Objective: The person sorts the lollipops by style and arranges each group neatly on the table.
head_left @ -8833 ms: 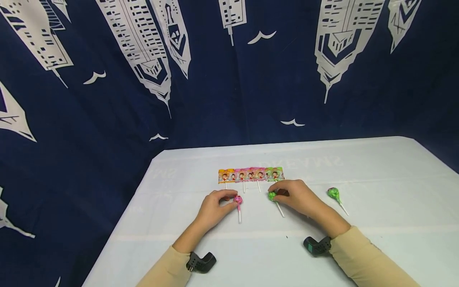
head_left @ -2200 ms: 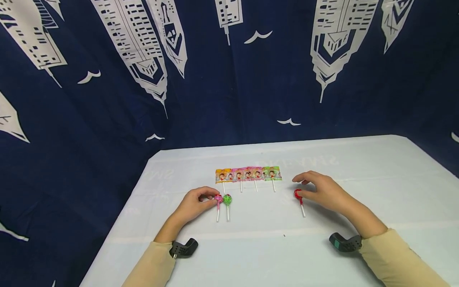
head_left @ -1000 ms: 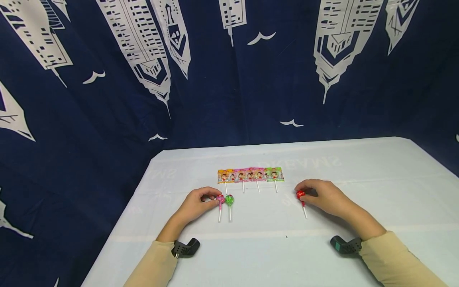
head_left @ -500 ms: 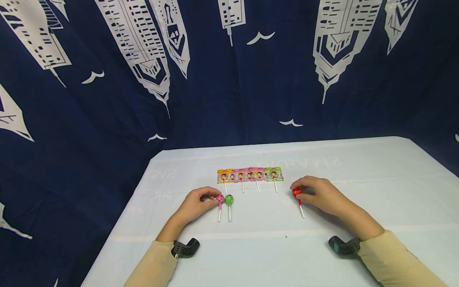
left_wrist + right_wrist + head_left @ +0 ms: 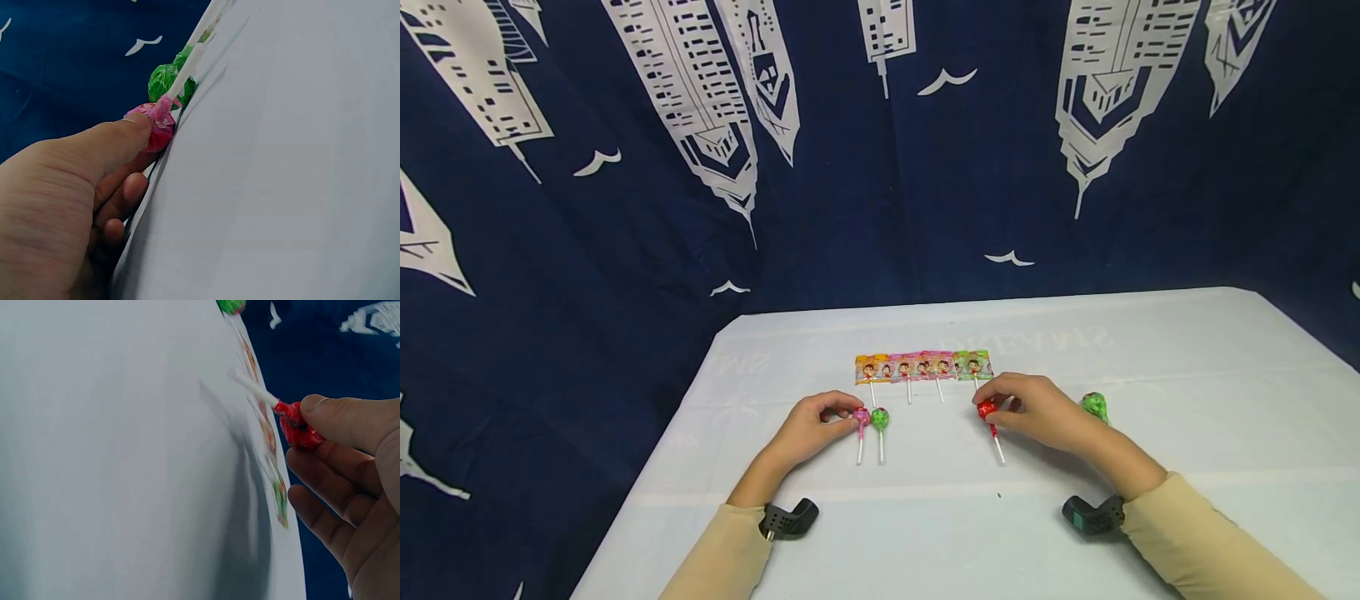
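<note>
While our right hand (image 5: 1037, 410) is pinching the red lolly (image 5: 987, 408) by its head between thumb and fingers, we are seeing its stick running from the head back toward us, tilted slightly right, so its long axis lies roughly parallel to the two sticks at our left. The head sits at the fingertips on the hand's left side, the stick trailing free under it; whether it is just off the white table (image 5: 1187, 400) or grazing it, we cannot tell. The pair at the left, the pink lolly (image 5: 861, 416) and a green lolly (image 5: 880, 417), are lying side by side, heads touching or nearly so, well apart from the red one, with bare cloth between. Our left hand (image 5: 811, 427) is holding the pink head, thumb pressed on it, fingers curled under. The red head is looking small, round, in shiny crinkled wrap twisted at the neck, on a thin white stick. A row of flat lollies (image 5: 922, 366) is lying just beyond, and another green one (image 5: 1094, 405) is lying behind our right hand.
</note>
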A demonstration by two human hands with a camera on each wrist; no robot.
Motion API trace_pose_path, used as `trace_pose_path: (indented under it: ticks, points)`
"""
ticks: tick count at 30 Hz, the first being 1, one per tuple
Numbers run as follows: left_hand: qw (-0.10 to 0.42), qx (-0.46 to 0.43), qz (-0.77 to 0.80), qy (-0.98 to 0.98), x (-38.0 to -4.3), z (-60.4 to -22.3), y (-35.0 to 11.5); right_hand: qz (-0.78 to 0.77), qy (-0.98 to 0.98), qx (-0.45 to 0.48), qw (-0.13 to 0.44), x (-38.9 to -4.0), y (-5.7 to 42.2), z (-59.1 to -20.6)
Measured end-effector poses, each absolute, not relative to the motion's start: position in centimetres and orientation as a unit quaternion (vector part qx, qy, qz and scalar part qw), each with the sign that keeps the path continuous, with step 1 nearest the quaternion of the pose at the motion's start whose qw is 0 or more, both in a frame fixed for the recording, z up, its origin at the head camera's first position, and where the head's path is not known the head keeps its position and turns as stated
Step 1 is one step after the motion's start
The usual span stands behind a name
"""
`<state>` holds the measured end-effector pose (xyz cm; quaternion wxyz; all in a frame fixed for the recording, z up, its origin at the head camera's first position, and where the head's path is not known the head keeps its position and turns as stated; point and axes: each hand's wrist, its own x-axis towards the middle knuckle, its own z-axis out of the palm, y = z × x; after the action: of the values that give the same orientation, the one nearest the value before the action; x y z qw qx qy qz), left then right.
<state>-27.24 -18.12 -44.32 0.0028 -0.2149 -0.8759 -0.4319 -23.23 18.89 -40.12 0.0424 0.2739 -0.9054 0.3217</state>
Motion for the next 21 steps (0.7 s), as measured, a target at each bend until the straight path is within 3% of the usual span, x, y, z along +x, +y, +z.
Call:
trace_pose_path:
  ticks: [21]
  points:
    - [-0.003, -0.204, -0.433, -0.878, -27.0, -44.1, -17.9, 0.343, -0.878, 0.334, 0.018, -24.0, 12.1, -40.6]
